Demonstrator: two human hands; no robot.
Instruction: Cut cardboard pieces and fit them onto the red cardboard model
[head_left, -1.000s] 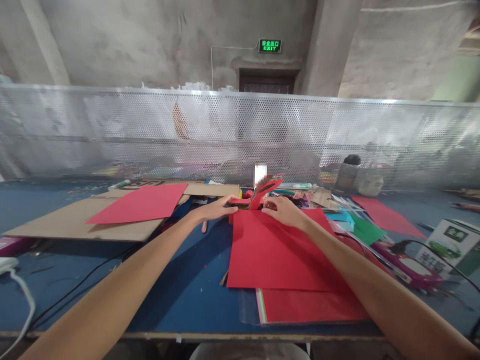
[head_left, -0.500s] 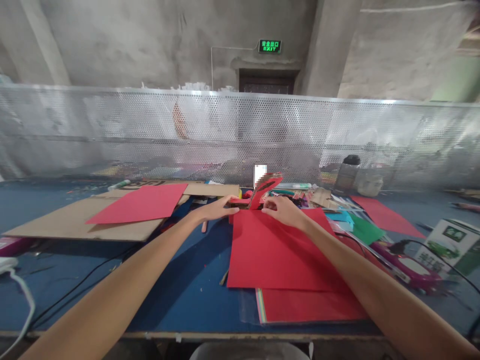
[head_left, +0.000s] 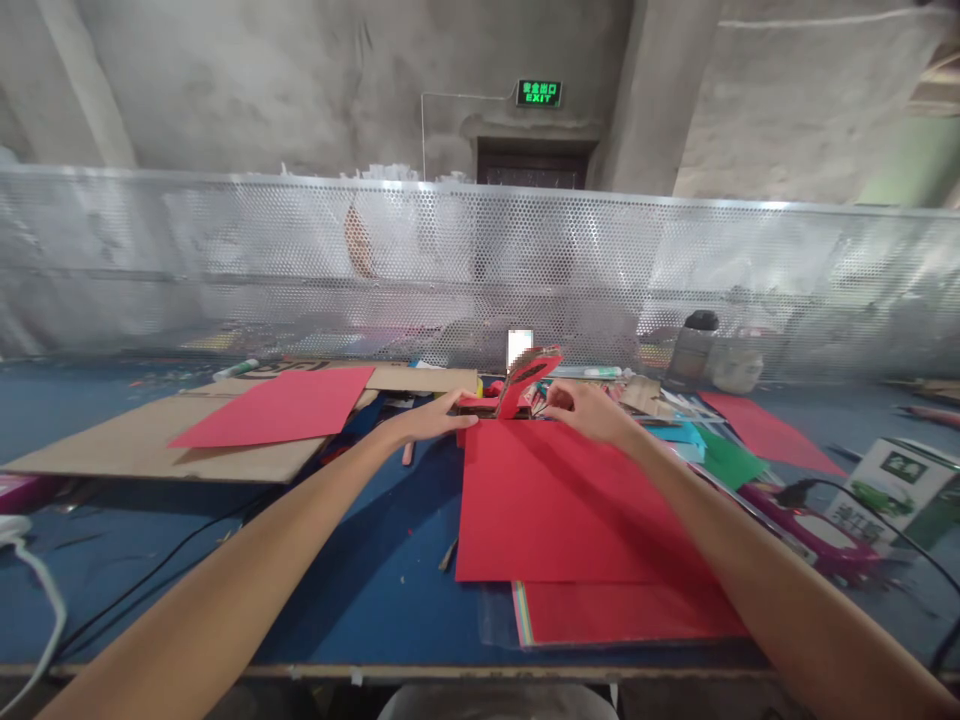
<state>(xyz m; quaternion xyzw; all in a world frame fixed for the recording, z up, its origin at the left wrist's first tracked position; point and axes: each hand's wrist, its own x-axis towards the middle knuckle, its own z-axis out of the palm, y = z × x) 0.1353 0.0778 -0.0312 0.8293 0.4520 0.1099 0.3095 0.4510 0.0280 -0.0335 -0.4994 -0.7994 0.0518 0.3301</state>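
Both my arms reach out over a blue table. A large red paper sheet lies in front of me on a stack of coloured sheets. At its far edge stands a small red paper-and-cardboard piece with a tilted flap. My left hand lies flat with fingers stretched against the left side of that piece. My right hand is curled just right of the flap, fingertips pinched together; what they hold is too small to tell.
A cardboard sheet with another red sheet lies at left. A cable runs across the left front. Coloured papers, a purple glue gun, a box and a bottle crowd the right. A perforated metal screen closes the back.
My right hand has shifted a little to the right and farther back, off the red sheet's top edge. My left hand stays put.
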